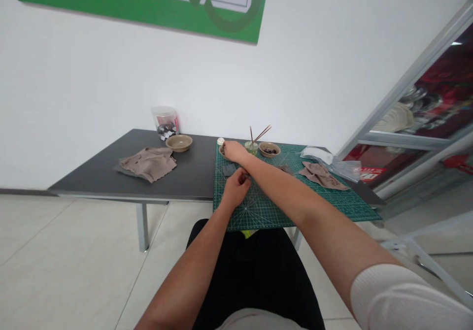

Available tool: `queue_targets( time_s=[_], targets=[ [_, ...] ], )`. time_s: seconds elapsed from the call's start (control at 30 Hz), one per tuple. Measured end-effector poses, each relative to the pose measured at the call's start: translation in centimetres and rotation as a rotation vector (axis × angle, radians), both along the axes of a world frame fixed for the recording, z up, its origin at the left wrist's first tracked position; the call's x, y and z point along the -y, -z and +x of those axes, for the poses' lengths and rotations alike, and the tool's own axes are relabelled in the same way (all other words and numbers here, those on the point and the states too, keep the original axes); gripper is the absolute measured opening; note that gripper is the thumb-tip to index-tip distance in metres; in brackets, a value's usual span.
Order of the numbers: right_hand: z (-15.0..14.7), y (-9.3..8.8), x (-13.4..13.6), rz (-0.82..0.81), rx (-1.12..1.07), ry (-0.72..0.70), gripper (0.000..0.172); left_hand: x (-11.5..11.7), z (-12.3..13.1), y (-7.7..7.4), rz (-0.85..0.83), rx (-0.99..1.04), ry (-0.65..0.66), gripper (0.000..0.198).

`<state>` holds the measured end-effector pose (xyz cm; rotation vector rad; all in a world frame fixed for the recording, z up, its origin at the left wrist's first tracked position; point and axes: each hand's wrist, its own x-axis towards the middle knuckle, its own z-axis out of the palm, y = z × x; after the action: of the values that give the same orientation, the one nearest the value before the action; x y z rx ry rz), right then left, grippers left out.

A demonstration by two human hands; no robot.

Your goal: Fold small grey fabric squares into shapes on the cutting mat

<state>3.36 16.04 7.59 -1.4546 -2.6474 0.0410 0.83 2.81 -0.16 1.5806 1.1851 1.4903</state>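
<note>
Grip of the right hand (235,151) lies over a partly hidden round brown bowl (221,153) on the green gridded cutting mat (269,209) covering the right of the black worktop (197,175); I cannot tell whether it holds anything. Left hand (235,188), fingers curled narrow, contents unclear, is near a flat dark grey rectangular piece (228,170).
</note>
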Motion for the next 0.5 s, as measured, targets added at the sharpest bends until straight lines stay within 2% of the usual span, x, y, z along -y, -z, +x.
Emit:
queue_targets(
  time_s=[0.1,0.27,0.5],
  targets=[
    [0.0,0.8,-1.0,-0.051,0.036,0.022,0.034,-0.1,0.0,0.0,-0.005,0.018,-0.005,0.007],
    [0.0,1.5,-2.2,-0.08,0.052,-0.033,0.035,0.0,-0.1,0.2,0.015,0.005,-0.006,0.008],
    [-0.8,1.8,-3.6,-0.118,0.042,-0.042,0.048,0.3,-0.1,-0.1,-0.009,0.013,-0.007,0.006]
  ],
)
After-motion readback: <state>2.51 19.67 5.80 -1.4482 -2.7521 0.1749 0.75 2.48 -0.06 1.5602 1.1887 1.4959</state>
